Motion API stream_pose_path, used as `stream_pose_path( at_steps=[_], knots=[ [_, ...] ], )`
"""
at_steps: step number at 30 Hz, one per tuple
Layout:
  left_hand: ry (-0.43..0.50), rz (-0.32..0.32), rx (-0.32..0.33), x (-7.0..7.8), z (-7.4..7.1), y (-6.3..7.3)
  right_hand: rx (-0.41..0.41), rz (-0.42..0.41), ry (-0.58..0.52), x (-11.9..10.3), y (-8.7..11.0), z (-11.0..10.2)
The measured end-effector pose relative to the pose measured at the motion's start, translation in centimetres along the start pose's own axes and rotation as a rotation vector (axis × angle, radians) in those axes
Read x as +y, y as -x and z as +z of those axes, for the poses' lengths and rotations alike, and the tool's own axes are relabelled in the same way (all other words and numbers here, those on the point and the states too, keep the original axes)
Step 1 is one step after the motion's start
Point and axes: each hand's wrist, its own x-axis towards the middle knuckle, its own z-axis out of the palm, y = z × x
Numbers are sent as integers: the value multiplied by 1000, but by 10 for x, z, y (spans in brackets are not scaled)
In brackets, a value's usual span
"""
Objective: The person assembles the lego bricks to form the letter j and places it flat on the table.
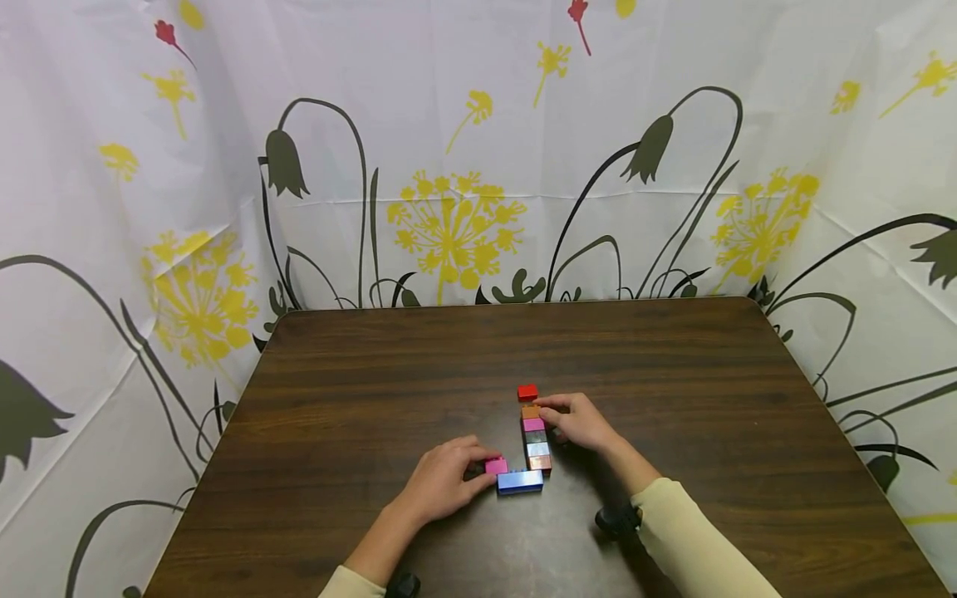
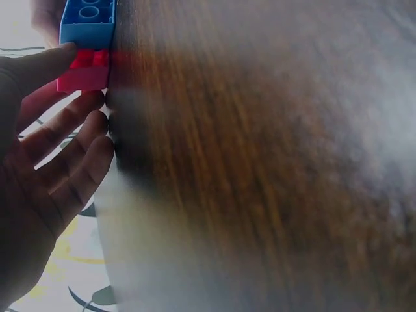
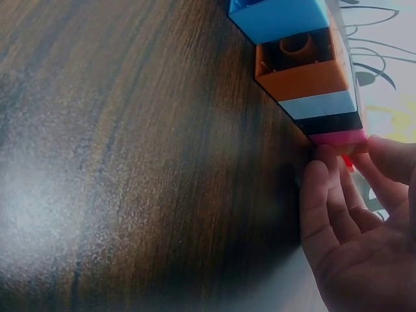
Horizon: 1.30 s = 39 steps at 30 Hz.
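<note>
My left hand pinches a small pink toy brick between thumb and forefinger. This brick sits against the left end of a longer blue brick, which lies on its side with its hollow underside showing in the left wrist view. From the blue brick's right end a row runs away from me: a brown brick, a pale blue-white one, a black one, another pink one and an orange one. At the row's far end my right hand grips the orange brick.
A lone red brick lies just beyond the row, apart from it. Everything stands on a dark wood-grain table. A white curtain with printed flowers hangs behind the table and along both sides.
</note>
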Motion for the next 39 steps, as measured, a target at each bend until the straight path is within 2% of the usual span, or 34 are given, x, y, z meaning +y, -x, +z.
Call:
stream_pose_path(
  at_steps=[4,7,9,13,16,18,23,30,39],
  knots=[
    [2,-2,1,1,-1,1,-1,-10,-6,1,-2,-2],
    [-4,1,4,1,-1,1,16,-54,21,3,-6,-3],
    [-9,4,6,1,-1,2,26,-98,85,3,-10,-4],
    [-14,7,9,0,-1,3,26,-203,281,1,-15,-4],
    [-10,11,10,1,-2,4,10,-228,378,-2,-17,-3],
    [-6,14,11,1,-2,4,-3,-212,402,-4,-17,-3],
    [-4,14,13,0,-2,4,-6,-181,406,-5,-16,-2],
    [0,7,7,0,-2,4,7,-227,401,-5,-14,-3],
    [6,6,7,0,-1,4,32,-234,398,-4,-11,-2]
  ],
)
